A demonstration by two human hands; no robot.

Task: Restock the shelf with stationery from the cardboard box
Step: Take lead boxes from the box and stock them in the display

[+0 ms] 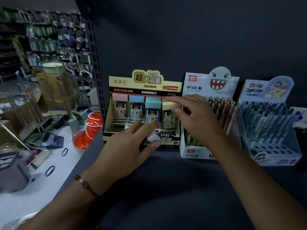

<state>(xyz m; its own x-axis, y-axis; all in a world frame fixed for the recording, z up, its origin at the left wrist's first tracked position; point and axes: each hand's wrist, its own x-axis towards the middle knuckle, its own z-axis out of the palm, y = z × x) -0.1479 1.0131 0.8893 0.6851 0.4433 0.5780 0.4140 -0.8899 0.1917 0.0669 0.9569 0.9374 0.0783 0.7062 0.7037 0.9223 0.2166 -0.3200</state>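
Note:
A yellow-and-black display box of pencil-lead cases (144, 85) stands on the dark shelf (174, 180). Its slots hold cases with pink, blue, teal and cream caps. My right hand (197, 120) pinches the cream-capped lead case (168, 105) in the box's rightmost column. My left hand (131, 145) holds a pink-capped lead case (153, 136) low in front of the box. The cardboard box is not in view.
Right of the lead box stand a ghost-topped pen display (214, 87) and a cartoon pen display (269, 120). A perforated shelf upright (94, 63) rises at left. Beyond it, an orange coil (91, 128), a wire rack (54, 90) and clutter lie on the floor.

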